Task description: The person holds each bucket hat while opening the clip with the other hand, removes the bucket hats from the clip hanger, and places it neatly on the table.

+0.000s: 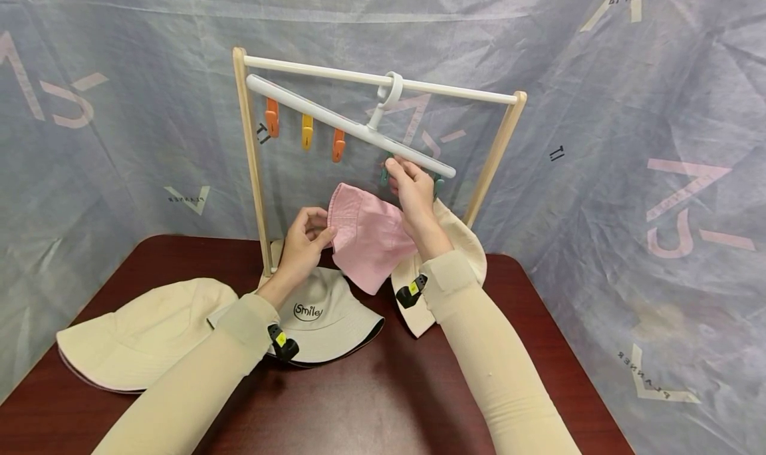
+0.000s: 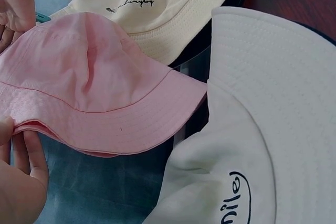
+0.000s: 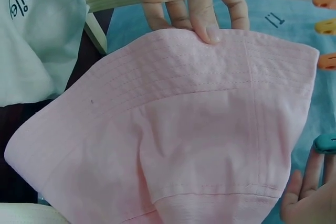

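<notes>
A pink bucket hat (image 1: 371, 239) is held up in front of the rack, its brim pinched between the thumb and fingers of my left hand (image 1: 306, 242). Stitched rows on the brim show in the right wrist view, where the left fingers (image 3: 202, 3) grip its edge. My right hand (image 1: 415, 192) is raised to the white hanger (image 1: 353, 128), with thumb and fingers at a green clothespin (image 3: 325, 144) under its lower right part. The hanger tilts down to the right. Part of the pink hat lies behind the right wrist.
A wooden rack (image 1: 248, 142) carries the hanger on its white rod (image 1: 317, 69). Orange clothespins (image 1: 272, 117) and a yellow one (image 1: 307, 132) hang left. A cream hat (image 1: 461, 239) is at right, a white "Smile" hat (image 1: 335, 308) in front, another cream hat (image 1: 149, 328) left.
</notes>
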`<action>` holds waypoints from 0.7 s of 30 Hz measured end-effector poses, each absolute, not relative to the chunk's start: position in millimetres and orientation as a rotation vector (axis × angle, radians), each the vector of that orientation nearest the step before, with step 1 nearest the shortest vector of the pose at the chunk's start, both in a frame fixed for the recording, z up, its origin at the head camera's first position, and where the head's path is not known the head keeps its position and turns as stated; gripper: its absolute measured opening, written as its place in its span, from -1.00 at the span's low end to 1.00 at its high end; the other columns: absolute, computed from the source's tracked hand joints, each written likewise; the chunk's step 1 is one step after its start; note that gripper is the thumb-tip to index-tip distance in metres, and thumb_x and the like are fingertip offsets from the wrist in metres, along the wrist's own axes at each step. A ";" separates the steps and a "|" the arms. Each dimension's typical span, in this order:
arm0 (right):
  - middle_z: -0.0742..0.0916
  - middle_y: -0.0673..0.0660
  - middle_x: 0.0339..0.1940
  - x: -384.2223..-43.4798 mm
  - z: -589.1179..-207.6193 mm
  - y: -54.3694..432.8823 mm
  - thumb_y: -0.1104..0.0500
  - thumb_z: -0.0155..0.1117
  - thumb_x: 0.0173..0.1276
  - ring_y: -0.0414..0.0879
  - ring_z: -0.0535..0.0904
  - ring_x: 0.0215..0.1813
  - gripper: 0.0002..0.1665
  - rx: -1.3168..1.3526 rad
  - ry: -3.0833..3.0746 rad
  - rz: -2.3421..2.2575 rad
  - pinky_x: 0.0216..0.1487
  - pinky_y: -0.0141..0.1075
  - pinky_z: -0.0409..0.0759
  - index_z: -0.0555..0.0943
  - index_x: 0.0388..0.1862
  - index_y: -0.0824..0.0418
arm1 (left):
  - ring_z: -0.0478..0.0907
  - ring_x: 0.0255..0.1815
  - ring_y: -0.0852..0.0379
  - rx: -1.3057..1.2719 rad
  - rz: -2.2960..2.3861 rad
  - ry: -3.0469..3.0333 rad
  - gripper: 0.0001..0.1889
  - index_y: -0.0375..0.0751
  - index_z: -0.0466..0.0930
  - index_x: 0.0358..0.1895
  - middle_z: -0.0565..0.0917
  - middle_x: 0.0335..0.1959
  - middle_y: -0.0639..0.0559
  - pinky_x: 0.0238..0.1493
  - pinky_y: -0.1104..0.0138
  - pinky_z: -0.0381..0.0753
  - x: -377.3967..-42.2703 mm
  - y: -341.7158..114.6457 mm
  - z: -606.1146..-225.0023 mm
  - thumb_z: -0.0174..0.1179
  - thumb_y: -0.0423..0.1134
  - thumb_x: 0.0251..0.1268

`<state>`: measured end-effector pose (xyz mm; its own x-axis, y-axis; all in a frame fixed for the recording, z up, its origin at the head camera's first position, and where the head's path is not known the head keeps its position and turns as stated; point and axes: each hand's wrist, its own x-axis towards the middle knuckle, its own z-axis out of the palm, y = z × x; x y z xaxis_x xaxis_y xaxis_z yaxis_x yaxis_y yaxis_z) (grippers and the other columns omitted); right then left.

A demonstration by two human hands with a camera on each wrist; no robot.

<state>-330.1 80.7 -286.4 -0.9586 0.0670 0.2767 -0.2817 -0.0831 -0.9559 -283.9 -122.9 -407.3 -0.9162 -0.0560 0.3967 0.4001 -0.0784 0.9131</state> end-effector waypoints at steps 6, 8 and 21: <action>0.69 0.17 0.38 -331.4 -290.8 81.9 0.01 0.35 0.56 0.10 0.66 0.26 -0.43 0.279 -1.921 2.163 0.48 0.08 0.49 0.61 0.42 0.28 | 0.65 -0.19 0.16 -0.374 -2.074 -1.878 -0.64 -0.36 0.40 0.26 0.58 -0.06 -0.10 -0.10 0.41 0.76 -283.9 -122.5 -407.7 0.26 -0.46 0.53; 0.69 0.21 0.37 -331.8 -292.0 81.5 0.02 0.35 0.56 0.16 0.65 0.29 -0.40 0.286 -1.908 2.175 0.49 0.09 0.48 0.58 0.45 0.28 | 0.65 -0.19 0.16 -0.374 -2.078 -1.875 -0.64 -0.36 0.40 0.26 0.58 -0.05 -0.10 -0.10 0.41 0.76 -283.2 -122.6 -407.0 0.26 -0.47 0.52; 0.67 0.30 0.38 -329.8 -294.9 80.1 0.10 0.32 0.58 0.13 0.61 0.35 -0.41 0.350 -1.837 2.222 0.53 0.09 0.44 0.54 0.47 0.35 | 0.64 -0.13 0.15 -0.369 -2.082 -1.880 -0.64 -0.33 0.41 0.26 0.58 -0.02 -0.11 -0.08 0.40 0.75 -282.6 -122.9 -407.0 0.26 -0.45 0.53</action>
